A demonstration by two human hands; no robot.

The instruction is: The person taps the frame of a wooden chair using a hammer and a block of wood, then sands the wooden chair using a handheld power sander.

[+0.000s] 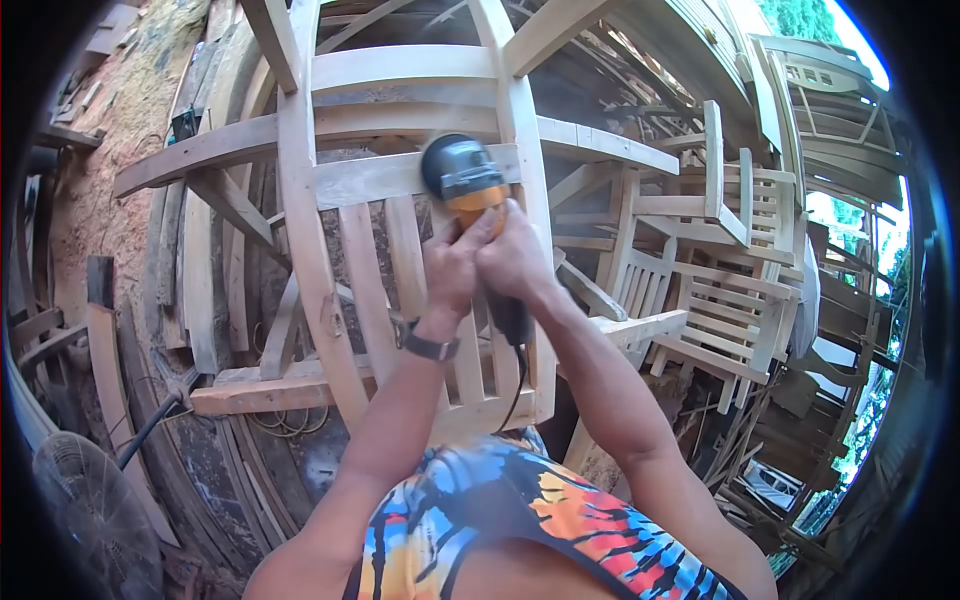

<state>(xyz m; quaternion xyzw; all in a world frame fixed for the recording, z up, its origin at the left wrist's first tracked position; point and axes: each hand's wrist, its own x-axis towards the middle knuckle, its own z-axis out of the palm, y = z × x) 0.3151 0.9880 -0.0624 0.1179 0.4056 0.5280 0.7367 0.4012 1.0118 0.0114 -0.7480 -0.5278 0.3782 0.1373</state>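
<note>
Both my hands grip a yellow and black angle grinder, its round dark disc against or just over a pale crosspiece of a wooden chair. My left hand is wrapped round the near side of the tool body. Beside it, my right hand closes over the rear of the body, thumb near the top. A black cord trails down from the handle toward my shirt. The chair's slatted back lies toward me, with slats below the crosspiece.
Several slatted wooden chairs are stacked at the right. A standing fan is at the lower left. Loose planks lean and lie on the left, near bare earth. A timber beam runs under the chair.
</note>
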